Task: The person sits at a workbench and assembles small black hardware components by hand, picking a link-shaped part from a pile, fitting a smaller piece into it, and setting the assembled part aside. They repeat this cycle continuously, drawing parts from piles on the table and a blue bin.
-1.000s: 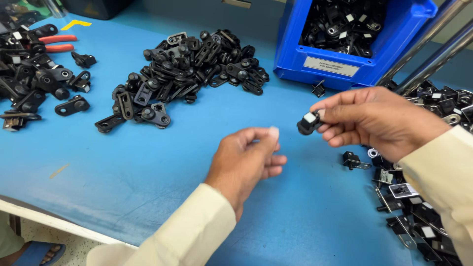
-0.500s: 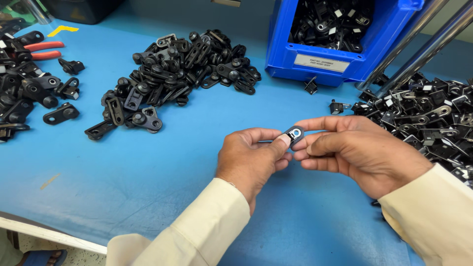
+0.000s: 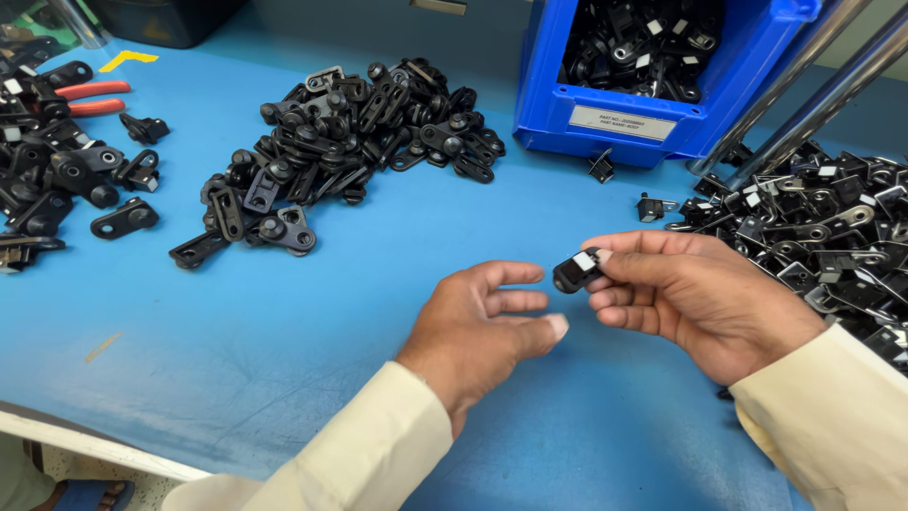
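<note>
Fingertips (image 3: 605,257) of the right hand (image 3: 700,303) pinch a small black part (image 3: 575,272) with a white label. Just left of it, the left hand (image 3: 478,326) hovers with fingers spread, holding nothing. Beyond the fingers stands a blue bin (image 3: 653,118); a black parts pile (image 3: 350,142) lies farther left.

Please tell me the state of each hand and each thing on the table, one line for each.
right hand: pinching the small black part at its fingertips.
left hand: open, fingers spread, holding nothing.
blue bin: filled with black parts.
middle pile of black brackets: loose heap on the blue table.
red-handled pliers: lying flat.
</note>
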